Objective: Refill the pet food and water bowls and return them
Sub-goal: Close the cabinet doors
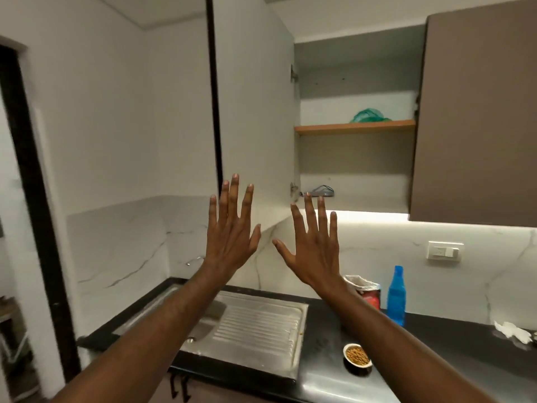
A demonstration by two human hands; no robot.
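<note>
Holding left hand (232, 228) and right hand (315, 242) raised, fingers spread, empty. Food bowl (357, 357), kibble-filled, sits on counter (436, 344) below, nearer my right hand. Water bowl unseen.

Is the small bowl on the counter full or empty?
Full. The bowl on the black counter, right of the sink, holds a heap of brown kibble reaching near its rim.

Both arms reach forward and up, the left hand (232, 237) and right hand (315, 245) raised side by side, backs toward the camera, fingers spread wide and pointing upward, thumbs angled inward, holding nothing.
</note>
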